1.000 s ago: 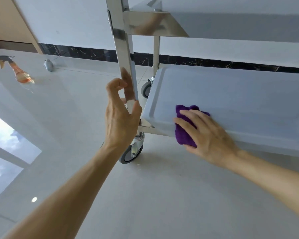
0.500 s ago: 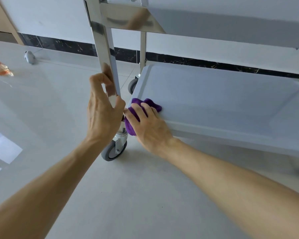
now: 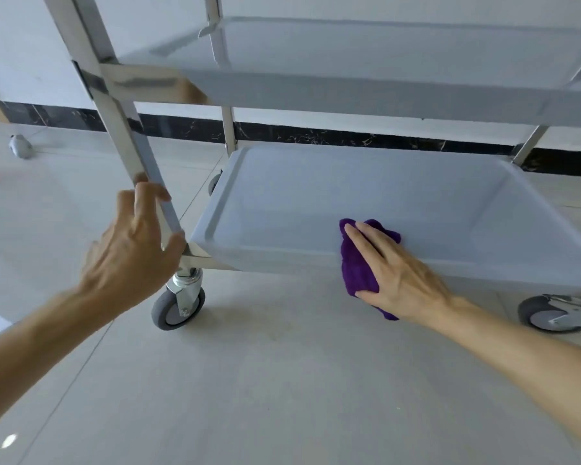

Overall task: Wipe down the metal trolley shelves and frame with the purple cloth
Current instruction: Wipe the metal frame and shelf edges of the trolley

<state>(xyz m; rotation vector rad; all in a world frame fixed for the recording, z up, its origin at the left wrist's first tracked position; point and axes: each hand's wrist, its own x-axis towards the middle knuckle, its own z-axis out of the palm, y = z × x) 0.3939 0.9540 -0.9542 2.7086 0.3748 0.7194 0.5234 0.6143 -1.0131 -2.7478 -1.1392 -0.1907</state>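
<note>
Where legible — none: purple cloth [image 3: 359, 266], trolley [image 3: 366, 196]

Floor [image 3: 249, 380]: pale glossy tiles with thin grout lines; bright spot of reflected light near lower left. Wall [image 3: 24, 45]: plain white, with black marbled skirting band [image 3: 332, 135] along its base. Small grey object [image 3: 21, 146] on floor at far left, near skirting; identity unclear.
</note>
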